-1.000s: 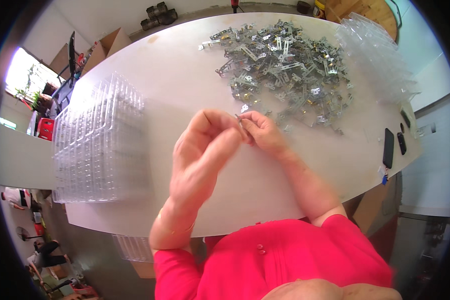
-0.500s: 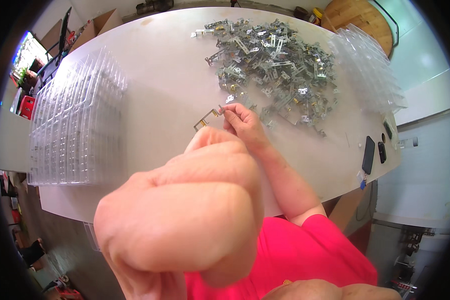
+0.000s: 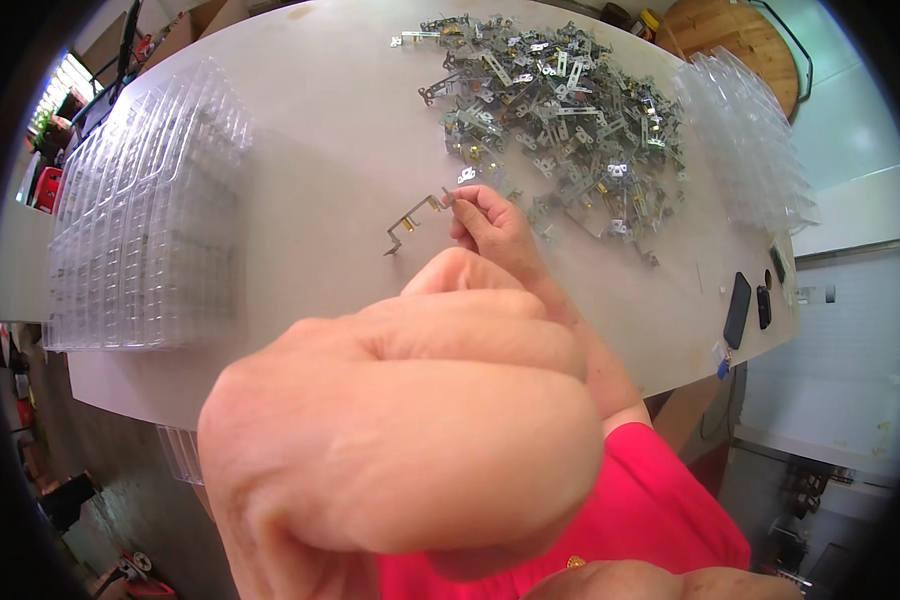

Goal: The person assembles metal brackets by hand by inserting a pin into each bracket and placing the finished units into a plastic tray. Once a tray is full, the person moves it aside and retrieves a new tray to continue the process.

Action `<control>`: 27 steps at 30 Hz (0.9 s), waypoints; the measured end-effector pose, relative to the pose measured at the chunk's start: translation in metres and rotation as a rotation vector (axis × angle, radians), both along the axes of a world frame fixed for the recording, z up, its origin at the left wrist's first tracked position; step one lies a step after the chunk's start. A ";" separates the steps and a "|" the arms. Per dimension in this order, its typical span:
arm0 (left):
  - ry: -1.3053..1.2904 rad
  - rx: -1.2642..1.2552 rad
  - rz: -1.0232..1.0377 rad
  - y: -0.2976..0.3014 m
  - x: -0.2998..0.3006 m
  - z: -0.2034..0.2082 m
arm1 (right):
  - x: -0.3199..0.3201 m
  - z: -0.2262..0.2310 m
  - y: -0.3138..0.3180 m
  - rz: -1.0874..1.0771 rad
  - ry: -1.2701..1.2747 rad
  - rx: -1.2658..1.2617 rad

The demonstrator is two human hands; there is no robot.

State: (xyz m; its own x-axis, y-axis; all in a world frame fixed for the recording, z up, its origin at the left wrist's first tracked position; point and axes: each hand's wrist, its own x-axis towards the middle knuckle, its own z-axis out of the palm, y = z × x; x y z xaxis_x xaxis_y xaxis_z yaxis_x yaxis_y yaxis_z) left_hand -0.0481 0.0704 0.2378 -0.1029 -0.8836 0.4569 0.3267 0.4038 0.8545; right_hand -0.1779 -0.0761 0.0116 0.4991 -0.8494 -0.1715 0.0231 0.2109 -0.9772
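My right hand (image 3: 491, 222) pinches one end of a thin metal bracket (image 3: 409, 223) with bent ends and small brass-coloured parts along it. The bracket slants down to the left, above the table, and its far end is free. Very near the camera, my left hand (image 3: 400, 420) is curled into a closed fist that fills the lower middle of the view. Its fingertips face away, so whatever it may hold is hidden. Just beyond my right hand spreads a big heap of similar metal brackets (image 3: 570, 115).
Stacked clear plastic trays (image 3: 145, 220) stand on the left of the pale table (image 3: 310, 150). More clear trays (image 3: 745, 150) lean at the right edge. A black phone (image 3: 737, 310), a small black object (image 3: 764, 307) and a blue key tag (image 3: 724, 368) lie near the right edge.
My left fist has shifted right, uncovering the bracket's lower left end. My right hand still pinches the bracket. The whole view has tilted slightly.
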 end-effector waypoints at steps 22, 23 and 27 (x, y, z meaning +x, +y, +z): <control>-0.637 0.176 0.771 -0.068 0.050 -0.124 | 0.002 -0.002 0.001 -0.008 -0.009 -0.049; -0.738 0.148 0.773 -0.079 0.059 -0.154 | 0.003 -0.002 0.003 -0.009 -0.044 -0.007; -0.710 0.185 0.614 -0.092 0.050 -0.205 | -0.002 -0.005 0.001 -0.008 -0.123 0.001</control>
State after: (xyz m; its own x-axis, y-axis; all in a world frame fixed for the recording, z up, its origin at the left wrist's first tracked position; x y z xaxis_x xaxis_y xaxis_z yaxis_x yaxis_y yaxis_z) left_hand 0.0023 -0.0212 0.0330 0.2032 -0.9273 0.3143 -0.5165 0.1711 0.8390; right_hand -0.1804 -0.0756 0.0065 0.5096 -0.8533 -0.1102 0.1448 0.2113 -0.9666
